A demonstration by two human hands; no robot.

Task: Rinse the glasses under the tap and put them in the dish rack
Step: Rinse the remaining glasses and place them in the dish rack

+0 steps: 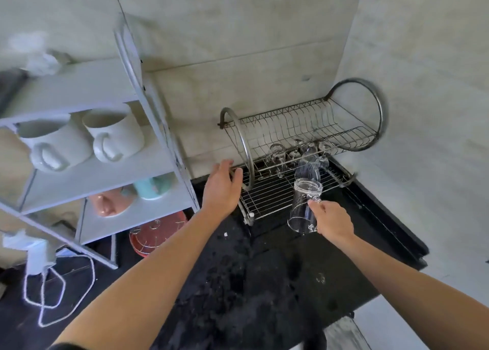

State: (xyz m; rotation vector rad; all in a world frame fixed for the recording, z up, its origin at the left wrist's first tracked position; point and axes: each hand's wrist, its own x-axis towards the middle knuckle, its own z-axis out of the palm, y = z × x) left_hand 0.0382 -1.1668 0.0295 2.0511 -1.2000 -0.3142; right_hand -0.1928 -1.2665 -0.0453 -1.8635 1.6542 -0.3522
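The right hand [334, 218] is pinching a clear glass [304, 209] by its handle, tilted above the rack's [267, 193] near right edge. The left hand [223, 184], grip spread, is steadying the rack's left end. Lowering it mouth-down beside the far glasses [277, 156] (without clinking) looks best.

A black counter [264, 283] fills the near middle, speckled and wet-looking. At its far right stands a wire rack [267, 191], its lower tier holding several clear glasses [276, 158] upside down; the upper tier is bare wire. To the left stands a white shelf [111, 164]. Its upper level carries two white mugs [87, 138] side by side, handles toward the near side. The level below carries a pink cup [109, 201] and a teal cup [152, 188]. A red lid [156, 230] lies under the shelf. At the near left lie a white charger [37, 254] and its looped cord [53, 296].
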